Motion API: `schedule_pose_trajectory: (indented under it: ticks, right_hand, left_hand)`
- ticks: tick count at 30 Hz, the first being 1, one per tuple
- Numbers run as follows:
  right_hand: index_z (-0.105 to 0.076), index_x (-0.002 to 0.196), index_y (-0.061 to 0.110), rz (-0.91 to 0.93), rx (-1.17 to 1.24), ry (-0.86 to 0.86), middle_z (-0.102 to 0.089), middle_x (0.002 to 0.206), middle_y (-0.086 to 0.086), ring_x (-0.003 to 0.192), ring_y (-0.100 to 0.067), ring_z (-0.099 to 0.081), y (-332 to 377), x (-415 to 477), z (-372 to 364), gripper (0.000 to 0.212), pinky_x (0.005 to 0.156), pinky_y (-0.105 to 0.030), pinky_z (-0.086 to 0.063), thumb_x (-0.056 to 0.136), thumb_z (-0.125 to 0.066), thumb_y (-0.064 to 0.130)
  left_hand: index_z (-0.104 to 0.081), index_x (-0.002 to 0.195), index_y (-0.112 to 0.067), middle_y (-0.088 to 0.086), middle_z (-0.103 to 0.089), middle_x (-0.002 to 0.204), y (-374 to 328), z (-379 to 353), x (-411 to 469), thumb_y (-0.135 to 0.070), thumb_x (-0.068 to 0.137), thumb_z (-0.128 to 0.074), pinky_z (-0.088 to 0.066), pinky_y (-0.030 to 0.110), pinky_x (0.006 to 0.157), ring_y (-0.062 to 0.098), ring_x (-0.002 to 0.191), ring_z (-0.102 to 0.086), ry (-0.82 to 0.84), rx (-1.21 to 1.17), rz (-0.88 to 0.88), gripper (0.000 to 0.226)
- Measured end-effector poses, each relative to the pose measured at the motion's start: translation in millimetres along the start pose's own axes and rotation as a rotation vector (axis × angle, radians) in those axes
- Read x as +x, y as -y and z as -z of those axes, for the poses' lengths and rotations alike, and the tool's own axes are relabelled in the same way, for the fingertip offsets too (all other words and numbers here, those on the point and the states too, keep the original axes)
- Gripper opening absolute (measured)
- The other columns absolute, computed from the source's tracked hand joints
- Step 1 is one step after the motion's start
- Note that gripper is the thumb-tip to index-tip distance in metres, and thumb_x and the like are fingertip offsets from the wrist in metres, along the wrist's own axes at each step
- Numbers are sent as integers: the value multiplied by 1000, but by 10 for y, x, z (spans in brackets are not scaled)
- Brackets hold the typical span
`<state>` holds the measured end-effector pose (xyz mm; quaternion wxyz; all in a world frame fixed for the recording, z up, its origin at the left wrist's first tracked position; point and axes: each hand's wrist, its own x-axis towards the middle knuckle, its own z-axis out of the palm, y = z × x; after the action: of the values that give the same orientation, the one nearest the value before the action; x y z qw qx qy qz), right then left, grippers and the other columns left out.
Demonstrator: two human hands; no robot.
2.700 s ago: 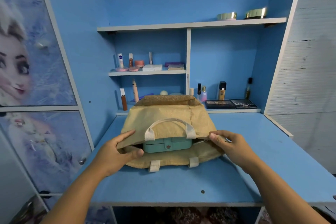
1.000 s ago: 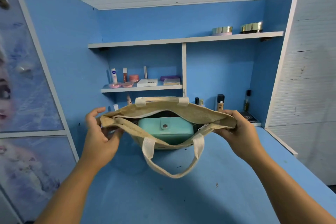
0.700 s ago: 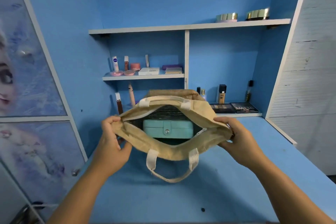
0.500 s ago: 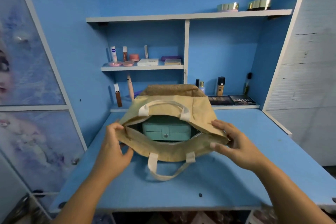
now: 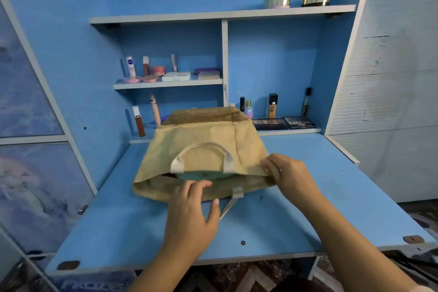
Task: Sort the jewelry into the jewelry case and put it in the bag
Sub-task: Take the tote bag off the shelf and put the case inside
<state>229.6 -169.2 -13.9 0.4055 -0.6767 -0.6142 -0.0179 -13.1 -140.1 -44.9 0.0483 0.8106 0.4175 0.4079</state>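
A tan tote bag (image 5: 203,140) with white handles lies on its side on the blue desk (image 5: 320,208), its mouth facing me. Inside the mouth a strip of the teal jewelry case (image 5: 203,175) shows; most of it is hidden by the bag's upper flap. My left hand (image 5: 193,206) lies with fingers spread and straight on the bag's lower edge at the middle of the opening. My right hand (image 5: 288,174) pinches the right corner of the bag's mouth between thumb and fingers. One white handle (image 5: 201,153) lies flat on top of the bag.
Cosmetics stand on the small shelf (image 5: 168,83) and along the back ledge, with two palettes (image 5: 283,123) behind the bag at the right. Gold-rimmed tins (image 5: 296,0) sit on the top shelf. A decorated cabinet door (image 5: 28,125) is at the left.
The bag, held up open by both hands a second ago, now lies flat on the desk. My left hand let go of the left corner and moved to the middle of the mouth.
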Motion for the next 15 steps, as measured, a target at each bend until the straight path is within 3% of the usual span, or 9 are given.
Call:
schedule_pose_trajectory:
  ticks: [2, 4, 5, 7, 9, 11, 13, 15]
  right_hand:
    - [-57, 80, 13, -71, -13, 5, -56, 71, 5, 70, -20, -51, 20, 53, 19, 26, 57, -15, -35, 96, -50, 33]
    - [-59, 96, 19, -35, 36, 159, -63, 104, 6, 96, -15, -55, -29, 67, 15, 24, 74, -16, -39, 91, -56, 42]
    - [-58, 106, 23, 11, 42, 254, -55, 124, 8, 111, -10, -49, -40, 56, 15, 32, 87, -18, -37, 85, -63, 47]
    - [-55, 120, 29, 82, 31, 347, -43, 137, 11, 123, -5, -38, -97, 32, -22, 49, 101, -21, -32, 78, -70, 50]
    - [-65, 112, 25, 102, 84, 226, -61, 121, 6, 112, -9, -54, -138, 49, -72, 33, 94, -19, -42, 84, -66, 40]
    - [-69, 89, 21, -14, 143, 147, -67, 83, 4, 79, -12, -60, -84, 143, -47, 16, 67, -16, -44, 91, -59, 34]
    - [-61, 73, 14, -142, 154, 199, -55, 62, 2, 59, -12, -48, -26, 267, -20, 33, 51, -18, -35, 94, -54, 39]
    - [-58, 73, 4, -205, 215, 237, -52, 61, -3, 55, -13, -44, -8, 378, -8, 43, 51, -23, -35, 93, -53, 42]
  left_hand:
    - [-64, 106, -20, -12, -56, 100, -62, -105, 88, -40, 85, -51, -49, 28, 79, 7, 94, -52, 70, -60, -34, 31]
    - [-64, 105, -19, -11, -57, 99, -131, -209, 184, -38, 87, -53, -50, 28, 77, 9, 94, -55, 110, -67, -45, 28]
    - [-63, 105, -18, -10, -57, 98, -166, -237, 227, -38, 88, -54, -50, 29, 76, 11, 93, -56, 115, -60, -42, 28]
    - [-61, 104, -17, -9, -57, 96, -196, -263, 270, -40, 89, -51, -49, 28, 75, 12, 91, -55, 78, -46, -52, 29]
    - [-61, 108, -19, -10, -57, 100, -210, -274, 247, -40, 88, -50, -48, 25, 78, 9, 95, -54, 54, -46, -71, 30]
    - [-60, 117, -22, -13, -57, 111, -217, -303, 184, -36, 88, -54, -44, 18, 86, 4, 104, -52, 69, -68, -73, 33]
    - [-60, 120, -21, -14, -56, 117, -221, -355, 163, -33, 88, -56, -36, 9, 93, 1, 108, -51, 102, -116, -76, 35]
    - [-62, 120, -21, -15, -57, 116, -206, -402, 227, -32, 89, -57, -34, 6, 95, 1, 108, -52, 118, -161, -71, 33]
